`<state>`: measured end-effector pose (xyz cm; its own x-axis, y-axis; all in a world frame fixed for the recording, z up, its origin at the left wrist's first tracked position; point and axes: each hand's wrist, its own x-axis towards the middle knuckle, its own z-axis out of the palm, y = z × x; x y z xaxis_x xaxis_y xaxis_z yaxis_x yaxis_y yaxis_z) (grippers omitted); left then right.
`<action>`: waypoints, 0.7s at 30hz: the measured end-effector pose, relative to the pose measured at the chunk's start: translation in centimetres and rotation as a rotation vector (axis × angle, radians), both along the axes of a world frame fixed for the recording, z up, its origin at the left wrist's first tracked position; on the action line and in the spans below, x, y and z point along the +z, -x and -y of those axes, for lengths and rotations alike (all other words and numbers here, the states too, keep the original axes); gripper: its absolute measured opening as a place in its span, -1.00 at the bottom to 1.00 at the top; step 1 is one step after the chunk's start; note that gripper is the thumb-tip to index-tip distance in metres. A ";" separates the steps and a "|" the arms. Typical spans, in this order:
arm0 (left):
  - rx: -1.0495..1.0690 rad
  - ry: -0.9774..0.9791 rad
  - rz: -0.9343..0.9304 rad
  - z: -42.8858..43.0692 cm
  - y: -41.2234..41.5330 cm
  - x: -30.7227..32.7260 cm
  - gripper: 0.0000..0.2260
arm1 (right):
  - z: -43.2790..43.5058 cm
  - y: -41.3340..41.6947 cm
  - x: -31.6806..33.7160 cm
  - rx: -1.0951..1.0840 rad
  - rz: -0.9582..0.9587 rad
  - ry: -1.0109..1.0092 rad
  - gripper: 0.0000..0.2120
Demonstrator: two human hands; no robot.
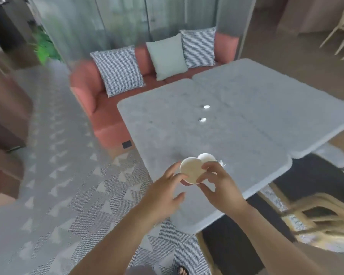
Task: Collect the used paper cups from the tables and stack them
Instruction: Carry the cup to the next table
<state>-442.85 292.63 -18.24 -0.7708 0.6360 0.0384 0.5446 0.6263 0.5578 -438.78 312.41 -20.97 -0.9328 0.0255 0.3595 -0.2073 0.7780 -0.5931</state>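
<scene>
As both hands are meeting above the near corner of the grey stone-look table [246,116], a person is holding a front paper cup [191,172] between them, its open mouth facing up toward the camera. The left hand [165,190] is gripping the cup's left side, with its fingers curling against the wall and under the base. The right hand [219,185] is pinching the right edge of the same cup, fingertips bending over the rim and the thumb reaching in from below.

A second paper cup [206,157] is showing just behind the first, close against it and partly hidden by the right hand's fingers. Whether it is standing on the table or being carried by that hand cannot be told. A crumpled white scrap [222,163] is lying just to the right of that cup. Two small white bits [206,107] are sitting farther up the tabletop, well apart from the cups and near the seam where two slabs are joining.

Beyond the table, a pink sofa [107,124] is carrying two checked cushions [119,70] and a pale green cushion [167,56]. A patterned grey carpet [68,175] is spreading to the left. A wicker chair [316,215] is sitting at the table's lower right side, and a sandalled foot [182,270] is showing at the bottom edge.
</scene>
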 end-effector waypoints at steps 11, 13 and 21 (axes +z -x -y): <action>-0.292 -0.151 0.102 -6.1 11.2 -2.6 -0.74 | -3.6 4.7 -1.2 -0.317 0.159 -0.043 -0.96; -0.350 -0.108 0.125 -6.7 13.3 -3.1 -0.74 | -3.4 5.9 -1.7 -0.394 0.216 -0.071 -0.98; -0.605 0.080 0.235 -9.2 19.8 -5.9 -0.72 | -2.2 8.2 -4.0 -0.597 0.458 -0.013 -0.94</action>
